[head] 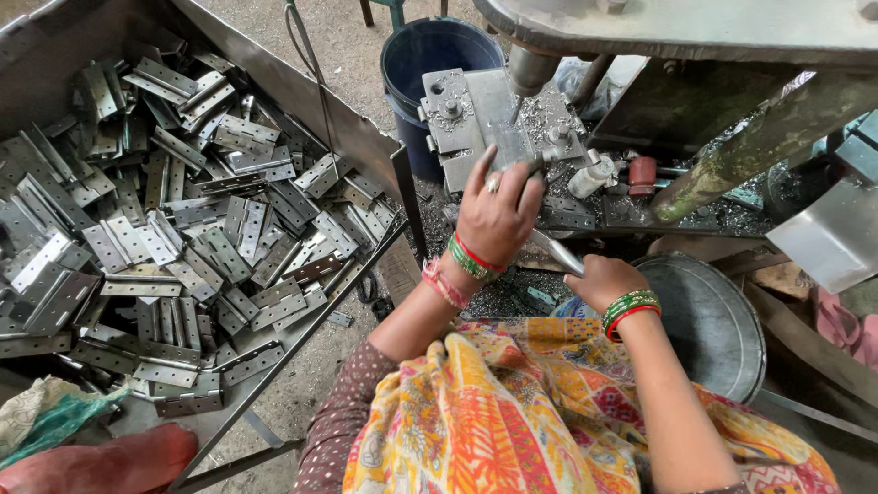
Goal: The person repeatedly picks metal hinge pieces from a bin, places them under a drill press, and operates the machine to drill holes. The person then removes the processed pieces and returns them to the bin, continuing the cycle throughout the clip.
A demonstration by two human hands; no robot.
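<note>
Evidently the work centred on the drill jig (pixel 489 119), a flat steel plate with bolts, sitting under the drill bit (pixel 518 108) and strewn with metal shavings. The left hand (pixel 498 215) lay on the near edge of the jig, fingers curled down over a small metal piece that was mostly hidden beneath them; whether the grip actually pinched it I could not tell. The right hand (pixel 605 280), nearer the body than the jig and just right of the left wrist, was closed in a fist round a smooth steel lever handle (pixel 555 252). Such a piece would probably be light, stiff and thin, with sharp edges and slippery faces, best held flat by its long edges, clear of the bit. Left of the jig, a sheet-metal tray (pixel 366 146) held a deep heap of steel hinges (pixel 183 229). Behind the jig stood a dark blue bucket (pixel 430 55); right of the fist sat a round metal basin (pixel 713 320)
</note>
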